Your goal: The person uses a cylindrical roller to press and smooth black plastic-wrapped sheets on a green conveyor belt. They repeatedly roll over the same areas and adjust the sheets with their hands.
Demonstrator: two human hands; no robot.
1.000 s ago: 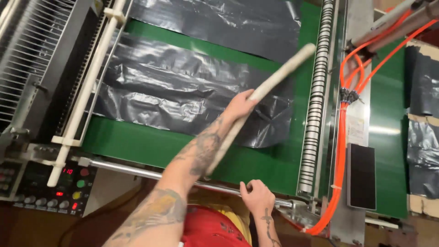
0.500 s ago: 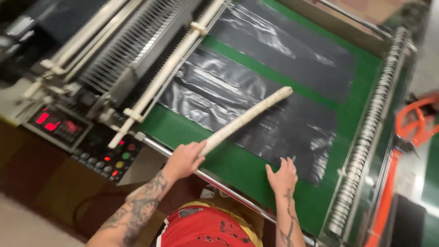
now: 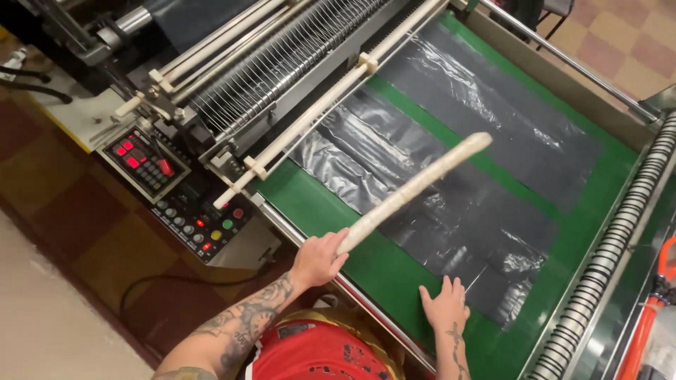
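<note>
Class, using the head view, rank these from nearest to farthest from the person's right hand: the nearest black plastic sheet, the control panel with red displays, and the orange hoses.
From the right hand:
1. Black plastic sheet, just beyond the fingertips on the green belt.
2. Orange hoses, off to the right at the machine's edge.
3. Control panel, far left, past the left hand.

— What is the person wearing?
— A red top (image 3: 317, 355) with dark print; both forearms are bare.
— Any markings?
— Dark tattoos run along the left forearm (image 3: 243, 320), and another sits near the right wrist (image 3: 454, 338).
</note>
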